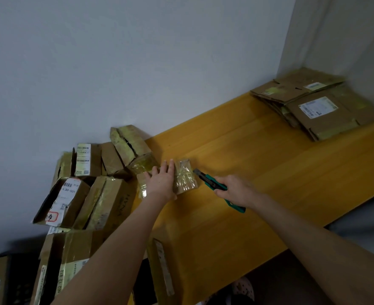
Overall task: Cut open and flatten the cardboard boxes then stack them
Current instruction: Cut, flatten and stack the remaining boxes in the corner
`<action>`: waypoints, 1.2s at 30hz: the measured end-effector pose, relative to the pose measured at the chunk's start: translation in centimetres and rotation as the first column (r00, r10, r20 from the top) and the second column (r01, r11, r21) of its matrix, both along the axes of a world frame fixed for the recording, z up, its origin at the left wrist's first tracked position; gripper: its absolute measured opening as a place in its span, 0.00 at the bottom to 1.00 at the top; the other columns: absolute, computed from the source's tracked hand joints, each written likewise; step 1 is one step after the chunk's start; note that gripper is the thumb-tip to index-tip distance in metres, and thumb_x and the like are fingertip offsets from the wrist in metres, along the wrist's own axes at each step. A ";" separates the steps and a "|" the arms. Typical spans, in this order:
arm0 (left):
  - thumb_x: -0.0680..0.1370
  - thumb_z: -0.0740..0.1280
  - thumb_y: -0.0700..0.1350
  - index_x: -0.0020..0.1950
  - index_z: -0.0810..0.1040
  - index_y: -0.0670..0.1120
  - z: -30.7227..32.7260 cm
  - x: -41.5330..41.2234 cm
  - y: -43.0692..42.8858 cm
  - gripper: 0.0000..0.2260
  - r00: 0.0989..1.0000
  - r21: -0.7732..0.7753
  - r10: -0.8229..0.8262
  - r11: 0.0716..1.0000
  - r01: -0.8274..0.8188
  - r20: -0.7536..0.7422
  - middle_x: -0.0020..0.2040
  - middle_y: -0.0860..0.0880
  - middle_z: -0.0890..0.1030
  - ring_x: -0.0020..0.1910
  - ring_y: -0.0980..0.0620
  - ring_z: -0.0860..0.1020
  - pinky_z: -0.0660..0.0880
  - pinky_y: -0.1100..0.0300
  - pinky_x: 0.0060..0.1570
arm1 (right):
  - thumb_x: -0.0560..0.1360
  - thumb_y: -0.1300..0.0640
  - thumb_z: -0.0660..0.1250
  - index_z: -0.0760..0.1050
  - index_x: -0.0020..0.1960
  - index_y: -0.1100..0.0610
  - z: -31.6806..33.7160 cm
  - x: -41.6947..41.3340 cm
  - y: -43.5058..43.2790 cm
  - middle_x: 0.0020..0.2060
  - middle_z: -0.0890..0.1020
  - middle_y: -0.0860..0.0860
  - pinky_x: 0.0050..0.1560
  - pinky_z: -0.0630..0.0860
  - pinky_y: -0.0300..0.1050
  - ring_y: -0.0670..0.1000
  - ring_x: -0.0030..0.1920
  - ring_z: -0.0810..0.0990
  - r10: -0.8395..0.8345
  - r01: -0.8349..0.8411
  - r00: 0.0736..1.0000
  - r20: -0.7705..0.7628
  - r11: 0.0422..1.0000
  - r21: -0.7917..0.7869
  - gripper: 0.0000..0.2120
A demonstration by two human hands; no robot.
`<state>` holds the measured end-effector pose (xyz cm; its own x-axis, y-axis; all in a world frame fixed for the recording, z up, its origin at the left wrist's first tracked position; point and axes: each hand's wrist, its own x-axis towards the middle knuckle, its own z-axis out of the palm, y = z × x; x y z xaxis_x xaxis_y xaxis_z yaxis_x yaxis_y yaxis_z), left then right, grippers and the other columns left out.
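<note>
From the head camera, both bare forearms reach forward over a yellow wooden table (258, 150). The left hand (161, 181) lies palm down with its fingers straight and close together, pressing on a small brown cardboard box wrapped in clear tape (185, 177) that sits on the table near its left end. The right hand (236, 190), well to the right of the box, has its fingers curled round the handle of a green and black utility knife (212, 183). The blade points up and left and ends at the box's right edge; whether it touches the cardboard cannot be told.

A heap of unflattened brown cardboard boxes (89, 183) lies left of the small box, against the white wall (137, 62). A stack of flattened brown cardboard boxes (313, 102) rests in the table's far right corner, well apart from the hands.
</note>
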<state>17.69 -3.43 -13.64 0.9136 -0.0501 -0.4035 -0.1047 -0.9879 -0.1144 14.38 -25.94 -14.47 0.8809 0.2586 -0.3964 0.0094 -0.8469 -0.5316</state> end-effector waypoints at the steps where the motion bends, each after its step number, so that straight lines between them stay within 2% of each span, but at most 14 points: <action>1: 0.69 0.76 0.52 0.79 0.38 0.48 0.0 0.0 0.0 0.54 1.000 0.001 -0.002 1.000 0.002 0.002 0.80 0.47 0.47 0.76 0.39 0.53 0.52 0.38 0.74 | 0.79 0.47 0.62 0.65 0.74 0.49 -0.1 -0.1 0.0 0.46 0.82 0.51 0.39 0.78 0.46 0.50 0.40 0.80 -0.001 0.001 1.000 -0.002 1.000 0.001 0.24; 6: 0.69 0.76 0.52 0.79 0.38 0.48 -0.1 0.1 0.0 0.54 1.000 0.013 -0.005 1.000 0.005 0.006 0.79 0.46 0.48 0.76 0.39 0.53 0.53 0.39 0.73 | 0.79 0.46 0.62 0.65 0.73 0.47 -0.7 -1.2 -0.5 0.44 0.82 0.49 0.29 0.71 0.39 0.47 0.36 0.79 0.016 -0.016 0.999 -0.028 1.000 -0.017 0.24; 9: 0.69 0.76 0.53 0.79 0.38 0.48 0.0 0.0 0.0 0.54 1.000 0.021 -0.009 1.000 0.009 0.010 0.79 0.46 0.49 0.76 0.39 0.53 0.54 0.39 0.73 | 0.78 0.46 0.62 0.68 0.72 0.48 -0.9 -1.5 -1.0 0.44 0.83 0.50 0.26 0.68 0.37 0.44 0.32 0.75 0.056 -0.056 0.998 -0.018 0.998 -0.039 0.23; 12: 0.69 0.76 0.54 0.79 0.39 0.48 0.1 -0.1 0.0 0.54 1.000 0.016 -0.017 1.000 0.017 0.024 0.79 0.46 0.52 0.75 0.40 0.55 0.55 0.39 0.73 | 0.77 0.46 0.63 0.70 0.70 0.43 -0.7 -1.5 -1.6 0.39 0.82 0.48 0.26 0.67 0.38 0.44 0.29 0.74 0.031 -0.031 0.998 -0.051 0.999 -0.003 0.21; 14: 0.68 0.76 0.56 0.79 0.41 0.48 0.2 -0.2 0.0 0.53 0.999 -0.005 0.015 1.000 -0.015 0.038 0.77 0.45 0.55 0.74 0.40 0.57 0.56 0.39 0.72 | 0.76 0.45 0.64 0.75 0.62 0.40 -0.5 -1.4 -1.5 0.36 0.81 0.48 0.27 0.67 0.38 0.46 0.30 0.75 -0.088 0.090 0.995 -0.049 0.995 0.040 0.15; 16: 0.68 0.75 0.58 0.79 0.42 0.48 0.3 -0.3 0.0 0.53 0.997 -0.035 0.055 0.998 -0.053 0.058 0.75 0.44 0.58 0.73 0.40 0.60 0.58 0.39 0.72 | 0.76 0.44 0.63 0.76 0.46 0.44 -0.6 -1.3 -0.8 0.35 0.80 0.48 0.31 0.68 0.42 0.47 0.33 0.76 -0.300 0.301 0.953 -0.028 0.945 0.129 0.06; 17: 0.68 0.75 0.59 0.79 0.43 0.48 0.5 -0.3 -0.1 0.53 0.996 -0.054 0.070 0.996 -0.066 0.063 0.74 0.44 0.59 0.72 0.39 0.61 0.60 0.40 0.71 | 0.77 0.44 0.63 0.74 0.42 0.48 -0.6 -1.1 -0.4 0.35 0.78 0.49 0.33 0.69 0.43 0.47 0.33 0.76 -0.387 0.390 0.920 -0.057 0.898 0.203 0.10; 19: 0.67 0.74 0.62 0.79 0.44 0.48 0.8 -0.5 -0.6 0.53 0.988 -0.128 0.130 0.985 -0.119 0.083 0.73 0.43 0.60 0.71 0.39 0.61 0.63 0.41 0.69 | 0.79 0.44 0.60 0.75 0.45 0.54 -0.4 -0.8 0.9 0.39 0.79 0.53 0.39 0.71 0.44 0.50 0.38 0.77 -0.471 0.544 0.839 -0.273 0.748 0.380 0.14; 21: 0.66 0.74 0.63 0.78 0.44 0.47 1.0 -0.8 -1.3 0.54 0.963 -0.252 0.241 0.946 -0.205 0.120 0.72 0.41 0.60 0.71 0.40 0.61 0.66 0.42 0.67 | 0.79 0.44 0.60 0.76 0.55 0.57 0.0 -0.3 2.3 0.49 0.80 0.54 0.49 0.75 0.47 0.52 0.49 0.79 -0.464 0.677 0.734 -0.496 0.567 0.470 0.17; 23: 0.65 0.75 0.63 0.78 0.45 0.47 0.9 -1.3 -2.0 0.55 0.930 -0.374 0.339 0.889 -0.266 0.145 0.71 0.41 0.61 0.70 0.40 0.62 0.67 0.43 0.66 | 0.79 0.44 0.61 0.77 0.55 0.55 0.2 0.2 3.8 0.51 0.80 0.52 0.60 0.75 0.52 0.54 0.56 0.78 -0.436 0.766 0.643 -0.629 0.373 0.524 0.16; 26: 0.66 0.75 0.61 0.78 0.48 0.49 0.3 -2.3 -2.5 0.51 0.891 -0.506 0.435 0.802 -0.318 0.129 0.68 0.42 0.62 0.68 0.41 0.62 0.66 0.46 0.66 | 0.80 0.46 0.61 0.77 0.53 0.55 0.8 0.9 5.6 0.51 0.80 0.52 0.61 0.76 0.54 0.56 0.57 0.78 -0.367 0.814 0.574 -0.732 0.159 0.558 0.14; 31: 0.74 0.71 0.50 0.72 0.66 0.54 0.1 -2.5 -1.1 0.28 0.788 -0.763 0.616 0.512 -0.395 0.005 0.63 0.45 0.70 0.60 0.46 0.72 0.72 0.50 0.63 | 0.80 0.46 0.59 0.78 0.50 0.55 1.6 1.6 6.4 0.42 0.77 0.53 0.47 0.77 0.49 0.51 0.42 0.76 -0.427 0.787 0.612 -0.666 0.251 0.563 0.15; 34: 0.77 0.68 0.45 0.58 0.72 0.50 0.4 -2.5 -0.3 0.11 0.764 -0.847 0.645 0.393 -0.359 -0.024 0.58 0.48 0.77 0.51 0.53 0.76 0.75 0.58 0.49 | 0.81 0.46 0.57 0.77 0.56 0.56 2.2 1.9 7.0 0.44 0.77 0.51 0.41 0.73 0.44 0.49 0.43 0.75 -0.451 0.747 0.663 -0.598 0.335 0.574 0.17; 36: 0.78 0.67 0.45 0.54 0.70 0.48 0.9 -2.5 -0.3 0.08 0.740 -0.861 0.673 0.381 -0.336 0.009 0.52 0.51 0.78 0.52 0.51 0.78 0.73 0.62 0.45 | 0.81 0.46 0.56 0.75 0.62 0.57 2.6 2.3 7.4 0.46 0.77 0.49 0.39 0.71 0.42 0.47 0.45 0.75 -0.446 0.700 0.713 -0.542 0.393 0.597 0.19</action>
<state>15.19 -3.69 -12.72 0.9280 0.3395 -0.1535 0.3210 -0.5193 0.7920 16.70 -18.51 -11.82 0.8297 0.0276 -0.5575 -0.5575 0.0903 -0.8252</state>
